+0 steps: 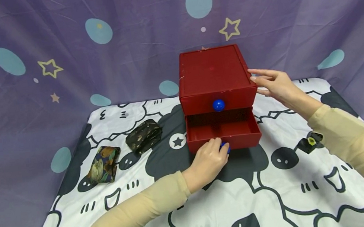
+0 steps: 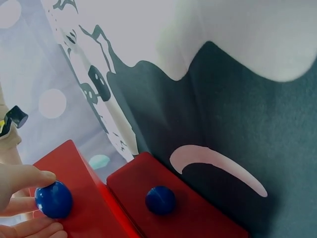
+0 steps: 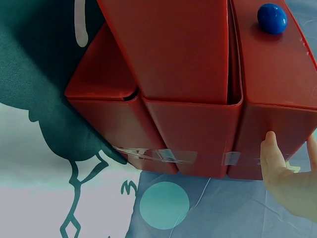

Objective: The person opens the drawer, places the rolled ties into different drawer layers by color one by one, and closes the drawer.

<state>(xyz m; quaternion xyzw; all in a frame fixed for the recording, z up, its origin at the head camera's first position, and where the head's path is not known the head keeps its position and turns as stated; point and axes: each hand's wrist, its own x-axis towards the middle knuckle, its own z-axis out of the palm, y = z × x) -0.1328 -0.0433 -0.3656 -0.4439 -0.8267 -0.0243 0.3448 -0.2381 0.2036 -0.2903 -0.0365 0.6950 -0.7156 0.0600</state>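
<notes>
Nearest, the left hand point(image 1: 207, 159), fingers curled, pinches the blue knob point(image 2: 54, 199) of a pulled-out middle drawer point(image 1: 244, 141), whose wide front runs left to right, closer to this hand. The drawer juts toward the person from a red three-tier chest point(image 1: 212, 69). Farther back, the right hand point(image 1: 278, 84), fingers extended, grasping nothing, touches the chest's upper right side.

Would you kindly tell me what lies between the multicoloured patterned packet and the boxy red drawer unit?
In the head view, a black, pale-flecked packet lies between the multicoloured packet and the drawer unit.
</notes>
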